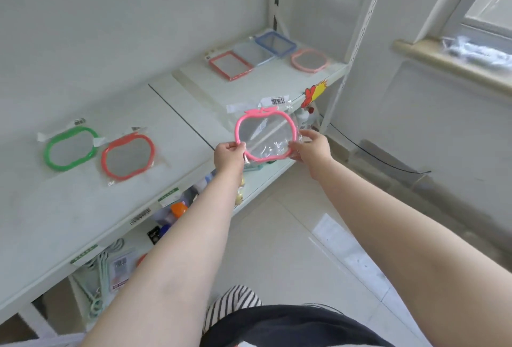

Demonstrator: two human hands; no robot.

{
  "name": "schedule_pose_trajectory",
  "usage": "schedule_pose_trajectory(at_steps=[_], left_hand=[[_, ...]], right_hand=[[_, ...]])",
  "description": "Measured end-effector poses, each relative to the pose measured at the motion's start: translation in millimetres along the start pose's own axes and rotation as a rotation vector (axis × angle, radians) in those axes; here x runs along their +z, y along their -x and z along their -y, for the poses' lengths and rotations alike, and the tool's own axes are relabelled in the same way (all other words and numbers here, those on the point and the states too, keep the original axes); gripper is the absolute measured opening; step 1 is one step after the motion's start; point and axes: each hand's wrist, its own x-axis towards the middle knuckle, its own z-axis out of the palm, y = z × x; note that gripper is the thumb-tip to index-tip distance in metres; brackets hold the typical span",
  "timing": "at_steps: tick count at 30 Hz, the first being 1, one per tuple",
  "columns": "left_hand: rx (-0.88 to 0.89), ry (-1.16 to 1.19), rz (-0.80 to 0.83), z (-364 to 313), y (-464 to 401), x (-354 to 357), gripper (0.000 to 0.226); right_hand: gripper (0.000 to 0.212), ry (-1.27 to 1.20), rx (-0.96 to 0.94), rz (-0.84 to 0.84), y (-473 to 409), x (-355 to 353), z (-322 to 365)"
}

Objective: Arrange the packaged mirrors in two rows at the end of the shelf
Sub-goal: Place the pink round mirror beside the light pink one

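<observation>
Both hands hold a pink apple-shaped mirror in a clear plastic bag, above the front edge of the white shelf. My left hand grips its lower left rim and my right hand grips its right rim. At the far end of the shelf lie a red rectangular mirror, a pale grey-blue one, a blue one and a pale pink rounded one. On the left part of the shelf lie a green mirror and a coral mirror, side by side.
A perforated white upright closes the shelf's far end, with a red and yellow tag on the front edge. Lower shelves hold small packaged goods. A window sill is at the right, above a tiled floor.
</observation>
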Motion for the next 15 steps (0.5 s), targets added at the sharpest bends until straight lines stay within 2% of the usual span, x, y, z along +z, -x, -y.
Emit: schedule_pose_trajectory(at_steps=[5, 7, 11, 15], left_hand=[[-0.005, 0.054, 0.04, -18, -4, 37, 0.012], [-0.014, 0.057, 0.041, -23, -14, 49, 0.008], [-0.046, 0.038, 0.076, -30, -38, 70, 0.012], [-0.157, 0.089, 0.181, -43, -75, 90, 0.011]], right_hand=[[0.024, -0.155, 0.101, -0.086, -20, -22, 5], [0.025, -0.193, 0.147, -0.089, -33, -24, 6], [0.051, -0.313, 0.177, -0.076, -64, -24, 16], [0.029, -0.267, 0.164, -0.092, -97, -24, 30]])
